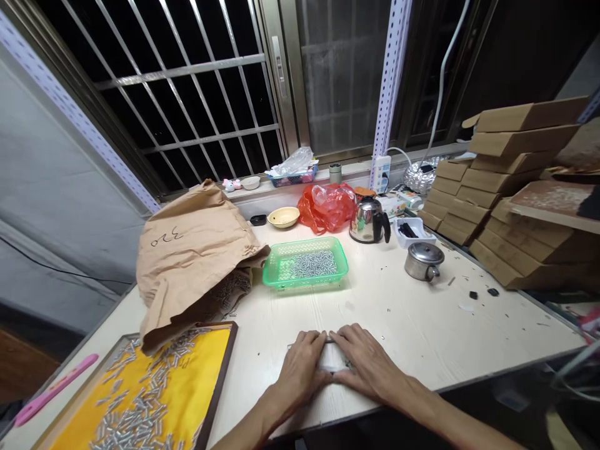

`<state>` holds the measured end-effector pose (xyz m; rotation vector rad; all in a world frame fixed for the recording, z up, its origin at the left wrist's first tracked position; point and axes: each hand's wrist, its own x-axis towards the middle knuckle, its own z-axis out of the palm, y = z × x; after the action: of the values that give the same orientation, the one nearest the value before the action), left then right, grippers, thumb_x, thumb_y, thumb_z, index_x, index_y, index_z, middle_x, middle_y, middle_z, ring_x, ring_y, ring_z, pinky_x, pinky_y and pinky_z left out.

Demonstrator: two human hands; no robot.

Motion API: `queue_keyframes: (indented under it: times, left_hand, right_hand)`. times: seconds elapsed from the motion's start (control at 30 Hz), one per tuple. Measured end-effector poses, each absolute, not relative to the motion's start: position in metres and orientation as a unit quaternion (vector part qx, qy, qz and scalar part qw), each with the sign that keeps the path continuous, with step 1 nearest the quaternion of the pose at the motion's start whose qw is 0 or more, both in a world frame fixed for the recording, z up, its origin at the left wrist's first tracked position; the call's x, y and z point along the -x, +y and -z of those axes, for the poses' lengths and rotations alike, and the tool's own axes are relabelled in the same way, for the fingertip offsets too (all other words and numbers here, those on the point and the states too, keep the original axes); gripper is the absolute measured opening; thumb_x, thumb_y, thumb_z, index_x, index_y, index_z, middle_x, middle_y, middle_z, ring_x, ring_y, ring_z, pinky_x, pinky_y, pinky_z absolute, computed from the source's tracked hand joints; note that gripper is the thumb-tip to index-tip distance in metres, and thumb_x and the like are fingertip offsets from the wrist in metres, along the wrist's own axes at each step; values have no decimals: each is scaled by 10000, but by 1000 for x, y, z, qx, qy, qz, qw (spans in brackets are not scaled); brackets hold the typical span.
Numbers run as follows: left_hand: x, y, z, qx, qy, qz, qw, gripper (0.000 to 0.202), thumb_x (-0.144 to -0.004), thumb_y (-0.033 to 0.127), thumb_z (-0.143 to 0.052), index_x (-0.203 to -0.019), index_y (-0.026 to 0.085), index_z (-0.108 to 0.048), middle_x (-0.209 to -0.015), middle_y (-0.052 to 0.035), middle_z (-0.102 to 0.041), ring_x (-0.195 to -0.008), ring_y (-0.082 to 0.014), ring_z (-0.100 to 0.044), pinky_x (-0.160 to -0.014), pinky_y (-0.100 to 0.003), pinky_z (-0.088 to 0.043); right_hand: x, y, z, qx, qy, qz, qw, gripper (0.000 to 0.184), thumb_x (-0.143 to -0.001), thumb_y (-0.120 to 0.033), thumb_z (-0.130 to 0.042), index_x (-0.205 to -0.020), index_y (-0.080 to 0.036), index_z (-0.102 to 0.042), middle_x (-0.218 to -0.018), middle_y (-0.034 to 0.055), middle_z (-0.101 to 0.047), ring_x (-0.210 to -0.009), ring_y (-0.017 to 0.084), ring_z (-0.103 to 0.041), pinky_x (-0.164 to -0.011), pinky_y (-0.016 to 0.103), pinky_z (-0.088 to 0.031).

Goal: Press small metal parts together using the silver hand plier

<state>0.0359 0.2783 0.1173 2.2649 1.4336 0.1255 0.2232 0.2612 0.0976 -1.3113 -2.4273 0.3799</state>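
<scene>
My left hand (pixel 300 369) and my right hand (pixel 363 362) lie side by side on the pale table (pixel 422 325) near its front edge. Between and under them sits a small flat whitish object (pixel 332 359) with small metal pieces on it, mostly hidden. Both hands curl their fingers down onto it and press on its edges. A green plastic basket (pixel 304 265) with several small metal pins stands further back. At the front left a yellow tray (pixel 187 381) with a dark frame holds a scatter of the same pins.
A crumpled brown paper sack (pixel 192 250) spills pins onto the tray. A steel kettle (pixel 369 220), a lidded steel mug (pixel 423 261), a red plastic bag (pixel 328 206) and a yellow bowl (pixel 284 217) stand behind. Stacked cardboard boxes (pixel 510 187) fill the right. A pink tool (pixel 54 389) lies far left.
</scene>
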Motion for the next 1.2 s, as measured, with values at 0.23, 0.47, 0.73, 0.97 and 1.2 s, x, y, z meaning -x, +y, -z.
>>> queue_keyframes:
  times: [0.23, 0.47, 0.73, 0.97, 1.2]
  left_hand:
    - [18, 350, -111, -616, 756, -171, 140, 350, -887, 263, -520, -1194, 103, -571, -1033, -112, -545, -996, -237, -514, -852, -307, -414]
    - [10, 397, -93, -526, 837, -152, 13, 403, -822, 443, -629, -1041, 108, -592, -1020, -112, -527, -1011, -295, -459, -777, -343, -427]
    - [25, 401, -81, -554, 823, -128, -5, 143, -893, 243, -522, -941, 167, -633, -974, -76, -549, -959, -259, -473, -725, -297, -400]
    - [28, 397, -85, -607, 781, -146, 0, 116, -882, 255, -544, -915, 220, -650, -948, -44, -557, -919, -242, -480, -695, -286, -377]
    - [33, 365, -100, -631, 762, -126, 72, 104, -829, 172, -533, -737, 168, -581, -797, -30, -573, -789, -198, -527, -593, -251, -319]
  right_hand:
    - [-222, 242, -58, 461, -854, -123, 206, 742, -826, -282, -642, -1458, -203, -262, -1457, 101, -206, -1306, 335, -202, -1063, 512, -261]
    - [-207, 242, -28, 448, -850, -11, 278, 654, -851, -493, -667, -1374, -191, -415, -1451, 143, -199, -1286, 400, -209, -952, 495, -431]
    - [-204, 248, -20, 476, -829, -42, 290, 179, -910, -369, -612, -1076, -301, -612, -1357, 16, -404, -1252, 314, -338, -1006, 476, -396]
    - [-209, 258, -67, 408, -883, -125, 197, 452, -806, -430, -722, -1131, -176, -540, -1354, 171, -378, -1226, 368, -349, -995, 605, -305]
    - [-215, 270, -87, 458, -865, -115, 166, 289, -858, -10, -553, -1106, -157, -535, -1111, 82, -535, -1018, 228, -481, -933, 390, -379]
